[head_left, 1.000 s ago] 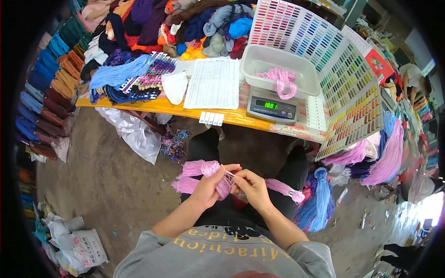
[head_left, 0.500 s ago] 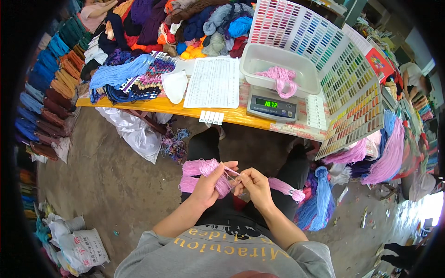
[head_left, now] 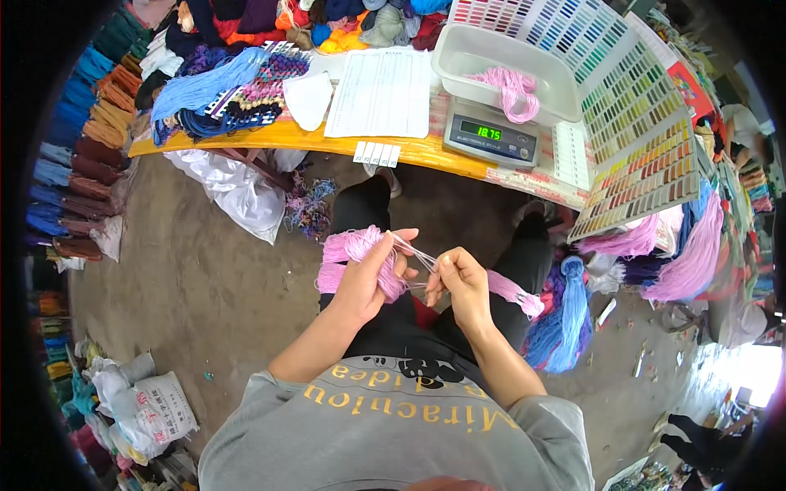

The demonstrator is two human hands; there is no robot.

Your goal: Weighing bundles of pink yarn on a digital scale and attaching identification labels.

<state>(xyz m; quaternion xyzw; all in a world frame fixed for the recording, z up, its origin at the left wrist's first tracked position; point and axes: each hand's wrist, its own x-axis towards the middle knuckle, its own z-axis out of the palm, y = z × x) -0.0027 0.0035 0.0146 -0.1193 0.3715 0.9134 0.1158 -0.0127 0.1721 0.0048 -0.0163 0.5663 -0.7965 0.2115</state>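
Note:
Over my lap, my left hand (head_left: 366,278) is wrapped round a bundle of pink yarn (head_left: 360,245), part of which lies across my left thigh. Thin pink strands (head_left: 422,258) run from this bundle to my right hand (head_left: 461,282), whose thumb and fingers pinch them. The strands between the two hands look taut and slightly spread. Beyond my right hand, another pink yarn length (head_left: 512,293) lies over my right thigh.
Ahead stands a table with a yellow edge (head_left: 327,149). It bears a digital scale (head_left: 490,135) under a clear plastic tub (head_left: 565,82) of pink yarn, a printed sheet (head_left: 381,94) and a folding colour chart (head_left: 639,172). Blue yarn (head_left: 565,319) hangs beside my right knee.
My right hand has drawn away to the right from my left hand, and the strands between them have lengthened. The whole view has tipped, so the table sits higher.

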